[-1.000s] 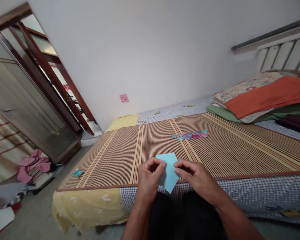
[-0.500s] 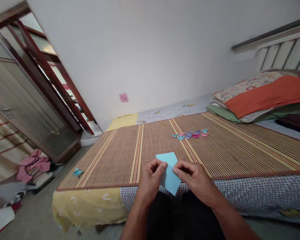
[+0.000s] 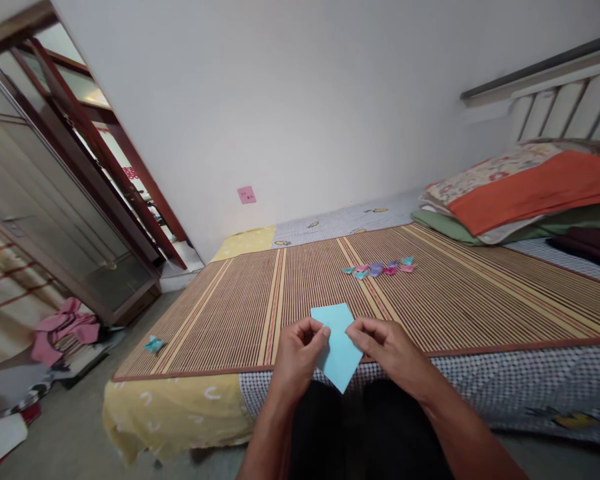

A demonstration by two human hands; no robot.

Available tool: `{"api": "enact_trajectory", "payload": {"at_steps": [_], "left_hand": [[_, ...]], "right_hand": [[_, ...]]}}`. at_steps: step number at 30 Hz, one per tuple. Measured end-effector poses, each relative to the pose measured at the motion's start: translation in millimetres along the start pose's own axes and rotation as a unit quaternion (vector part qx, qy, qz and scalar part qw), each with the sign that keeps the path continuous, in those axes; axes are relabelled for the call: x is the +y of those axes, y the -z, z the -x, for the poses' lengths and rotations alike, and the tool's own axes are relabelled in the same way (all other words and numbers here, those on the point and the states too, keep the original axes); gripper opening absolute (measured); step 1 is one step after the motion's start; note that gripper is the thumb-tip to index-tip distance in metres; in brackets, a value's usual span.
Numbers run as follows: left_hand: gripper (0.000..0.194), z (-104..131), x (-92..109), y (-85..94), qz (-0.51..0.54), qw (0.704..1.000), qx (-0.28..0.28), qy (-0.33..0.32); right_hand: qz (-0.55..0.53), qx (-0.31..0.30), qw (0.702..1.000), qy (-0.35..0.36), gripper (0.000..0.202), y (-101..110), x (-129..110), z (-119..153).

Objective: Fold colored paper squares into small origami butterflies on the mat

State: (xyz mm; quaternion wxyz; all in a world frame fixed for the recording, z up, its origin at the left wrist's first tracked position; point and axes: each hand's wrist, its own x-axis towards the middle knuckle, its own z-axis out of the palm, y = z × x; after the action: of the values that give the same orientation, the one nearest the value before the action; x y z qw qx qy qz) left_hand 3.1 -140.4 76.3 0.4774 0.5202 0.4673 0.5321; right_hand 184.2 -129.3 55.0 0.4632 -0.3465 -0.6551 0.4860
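A light blue sheet of origami paper (image 3: 341,347) is held up over the near edge of the bed, above my lap. It has a pointed, kite-like outline with its tip downward. My left hand (image 3: 300,347) pinches its left edge between thumb and fingers. On the opposite edge, my right hand (image 3: 380,340) pinches the paper the same way. Beyond the hands, several small folded paper pieces (image 3: 376,269) in blue, pink and purple lie in a cluster on the mat. One blue folded paper piece (image 3: 154,344) sits apart near the mat's left corner.
A striped woven mat (image 3: 220,320) covers the bed, over yellow and checked sheets. Pillows (image 3: 535,190) are stacked at the right by the headboard. A pink note (image 3: 247,195) is on the wall. Pink cloth (image 3: 65,331) lies at left, near the door (image 3: 75,200).
The lower tip of the blue paper has swung slightly left and its face shows a little wider. Both hands keep their hold in nearly the same place.
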Motion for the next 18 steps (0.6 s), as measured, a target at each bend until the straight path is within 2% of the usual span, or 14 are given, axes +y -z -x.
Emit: {"api": "enact_trajectory", "payload": {"at_steps": [4, 8, 12, 18], "left_hand": [[0.042, 2.5, -4.2, -5.1, 0.031, 0.999, -0.027, 0.024], [0.042, 6.9, -5.8, -5.0, 0.063, 0.996, -0.040, 0.045], [0.041, 12.3, -2.5, -5.8, 0.079, 0.996, -0.018, 0.029], [0.037, 17.3, 2.9, -6.9, 0.056, 0.998, -0.008, -0.020]], "right_hand": [[0.007, 0.038, 0.999, 0.019, 0.039, -10.4, 1.4, -2.4], [-0.026, 0.084, 0.996, 0.004, 0.040, -9.7, 5.7, -2.5], [-0.031, 0.112, 0.993, 0.020, 0.040, -4.8, 3.7, -2.0], [-0.028, 0.108, 0.993, 0.046, 0.036, -3.3, -1.8, -2.3]]}}
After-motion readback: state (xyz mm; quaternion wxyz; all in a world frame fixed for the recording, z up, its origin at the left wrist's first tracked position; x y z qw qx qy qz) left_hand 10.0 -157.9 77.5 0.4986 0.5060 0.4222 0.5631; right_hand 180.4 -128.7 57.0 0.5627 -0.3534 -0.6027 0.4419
